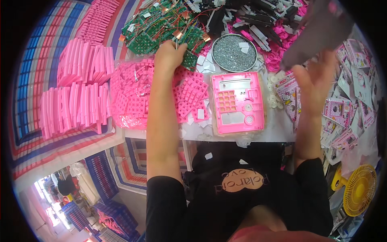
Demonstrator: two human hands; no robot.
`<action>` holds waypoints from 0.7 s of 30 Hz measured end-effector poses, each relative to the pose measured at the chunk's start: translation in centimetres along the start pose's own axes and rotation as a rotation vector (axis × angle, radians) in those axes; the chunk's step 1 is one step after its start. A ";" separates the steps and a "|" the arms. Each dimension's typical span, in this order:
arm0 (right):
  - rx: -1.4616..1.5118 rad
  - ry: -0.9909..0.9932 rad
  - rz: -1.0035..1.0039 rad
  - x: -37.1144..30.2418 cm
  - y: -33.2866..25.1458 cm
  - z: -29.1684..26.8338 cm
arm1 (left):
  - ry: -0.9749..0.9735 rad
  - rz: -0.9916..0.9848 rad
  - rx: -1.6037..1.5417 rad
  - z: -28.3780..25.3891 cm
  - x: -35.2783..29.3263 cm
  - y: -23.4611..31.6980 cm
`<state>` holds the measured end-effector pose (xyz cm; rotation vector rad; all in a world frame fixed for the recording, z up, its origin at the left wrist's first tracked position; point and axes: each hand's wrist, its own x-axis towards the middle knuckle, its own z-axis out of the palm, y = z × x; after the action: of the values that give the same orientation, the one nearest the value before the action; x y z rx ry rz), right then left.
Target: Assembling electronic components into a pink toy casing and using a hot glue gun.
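My left hand (170,55) reaches into a heap of green circuit boards (147,34) with thin wires. Its fingers are closed at the near edge of the heap; what they pinch, if anything, I cannot make out. My right hand (316,78) is raised at the right, blurred, thumb and fingers apart. A dark grey, smeared shape (318,36) hangs just beyond it and hides part of the fingertips. Between my arms a pink plastic housing (238,82) lies open side up on a wrapped pad, with keypad holes and a clear window.
A round tin of small screws (234,52) stands beyond the housing. Pink keypads (191,90) and a pink-filled bag (131,94) lie left. Pink panels (76,107) stand in rows. Black and white parts (258,24) pile up behind; printed cards (342,117) and a yellow fan (360,190) are right.
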<state>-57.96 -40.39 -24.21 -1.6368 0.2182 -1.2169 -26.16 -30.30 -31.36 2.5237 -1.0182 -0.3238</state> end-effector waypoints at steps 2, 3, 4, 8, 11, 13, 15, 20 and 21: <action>-0.217 -0.102 -0.177 -0.1 -0.7 1.7 | -0.011 -0.015 -0.189 -0.5 0.4 -0.8; -0.321 -0.150 -0.265 -0.2 -1.0 2.9 | -0.015 -0.010 -0.230 -0.7 0.8 -1.2; -0.445 -0.186 -0.349 -0.4 -1.3 4.1 | -0.033 0.012 -0.274 -0.5 1.1 -0.7; -0.816 -0.577 0.077 0.7 10.3 14.2 | -0.055 0.020 -0.324 -0.7 1.2 -1.2; -0.688 -0.599 0.343 4.5 12.4 12.6 | 0.605 0.426 0.051 -0.7 -1.9 -0.4; -0.084 -0.363 0.644 5.3 11.8 11.2 | 0.713 0.465 -0.236 -3.3 -6.7 1.3; 0.660 -0.123 0.872 5.0 11.4 9.2 | 0.596 0.391 -0.431 -4.3 -11.1 2.1; 0.452 -0.302 0.830 3.4 8.7 10.1 | 0.415 0.251 -1.055 -2.9 -14.2 2.6; 0.540 -0.337 0.822 3.3 8.3 10.3 | 0.385 0.234 -1.074 -3.0 -14.4 2.5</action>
<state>-45.04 -39.87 -28.33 -1.0661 0.2801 -0.3172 -36.87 -21.01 -26.67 1.4093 -0.6866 -0.2117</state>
